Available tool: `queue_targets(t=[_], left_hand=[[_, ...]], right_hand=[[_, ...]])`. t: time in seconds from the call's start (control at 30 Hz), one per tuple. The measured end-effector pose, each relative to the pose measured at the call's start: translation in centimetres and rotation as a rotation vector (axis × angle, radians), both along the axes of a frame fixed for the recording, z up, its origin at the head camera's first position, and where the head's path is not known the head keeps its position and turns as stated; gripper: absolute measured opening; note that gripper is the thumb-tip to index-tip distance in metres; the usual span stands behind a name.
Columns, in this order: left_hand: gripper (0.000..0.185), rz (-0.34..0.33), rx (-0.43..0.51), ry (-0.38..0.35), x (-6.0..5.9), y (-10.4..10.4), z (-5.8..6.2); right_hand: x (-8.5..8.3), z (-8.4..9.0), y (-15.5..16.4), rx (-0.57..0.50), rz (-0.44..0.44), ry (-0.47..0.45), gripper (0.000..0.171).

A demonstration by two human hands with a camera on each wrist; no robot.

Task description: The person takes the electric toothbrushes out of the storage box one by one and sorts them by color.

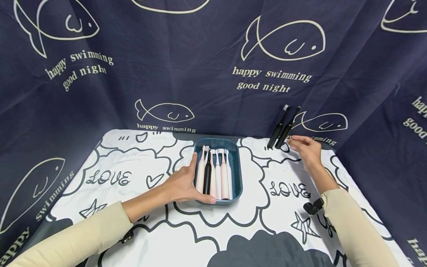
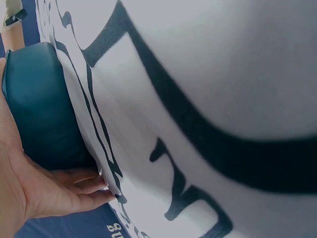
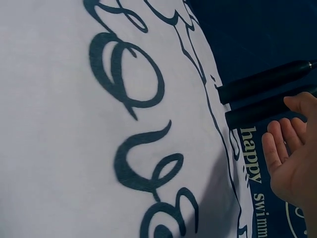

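1. Leaning on the dark curtain [image 1: 200, 66], two black toothbrushes stand side by side and tilted: the left black toothbrush [image 1: 276, 131] and the right black toothbrush [image 1: 285, 132]. Their bases rest at the far edge of the tabletop, right of centre, heads up.
2. The right hand [image 1: 305, 148] is just beside the right black toothbrush, its fingers relaxed and loosely bent. In the right wrist view the thumb overlaps that handle; whether it touches, I cannot tell.
3. The blue tray [image 1: 237, 180] sits near the middle of the table, left of that pair. Six toothbrushes lie in it lengthwise, heads toward the far side: a black one [image 1: 207, 178], second from the left, among pink and white ones.
4. The left hand [image 1: 183, 183] rests against the tray's near left corner, fingers extended along the left side, thumb stretched along the near rim.
5. The white cloth [image 1: 160, 241] under everything bears black outlines and "LOVE" lettering; pale fish drawings decorate the curtain.
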State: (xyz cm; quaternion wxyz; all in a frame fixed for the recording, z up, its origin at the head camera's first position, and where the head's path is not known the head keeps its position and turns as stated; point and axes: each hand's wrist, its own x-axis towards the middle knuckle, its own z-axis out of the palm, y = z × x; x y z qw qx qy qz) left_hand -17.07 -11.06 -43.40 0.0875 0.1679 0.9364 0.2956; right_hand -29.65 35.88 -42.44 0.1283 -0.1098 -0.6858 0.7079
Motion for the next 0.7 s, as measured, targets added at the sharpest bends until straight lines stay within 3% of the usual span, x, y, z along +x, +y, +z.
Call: queue_targets(t=[0.7], left_hand=[[0.176,-0.016,-0.022,-0.011,0.0,-0.1,0.2]], right_hand=[[1.8,-0.3,-3.4,0.033,0.206,-0.062,0.015]])
